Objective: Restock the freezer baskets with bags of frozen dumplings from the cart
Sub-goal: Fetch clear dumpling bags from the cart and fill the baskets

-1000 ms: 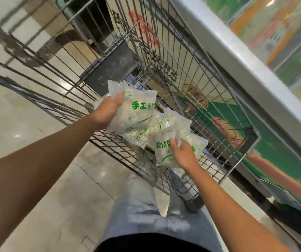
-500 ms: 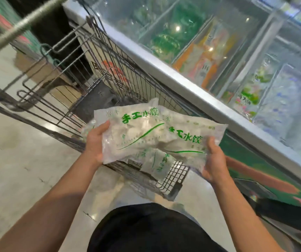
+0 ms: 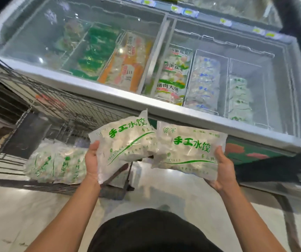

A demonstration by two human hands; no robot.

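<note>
- Left fingers (image 3: 93,148) curl round the left edge of one dumpling bag (image 3: 124,144), thumb on top; our left hand (image 3: 91,160) holds it up, tilted.
- Right fingers sit under the second bag (image 3: 187,151), thumb (image 3: 218,151) on its right edge; our right hand (image 3: 222,170) grips it, roughly level.
- The two bags touch at their inner edges, both in the air in front of us, near the freezer's front rim (image 3: 109,93) but not over it.
- Change: a second ago both hands were down in the cart (image 3: 18,113) on the pile; now the bags are lifted clear and we've turned to face the freezer.
- More bags (image 3: 55,166) remain in the cart, left and low.
- Freezer baskets: the far-right one (image 3: 240,99) shows similar green-print bags and spare room at its far end, likely the target.
- The glass lid (image 3: 73,42) seems to cover the left half; whether the right is open we cannot tell.
- Pickup done, placing not yet.
</note>
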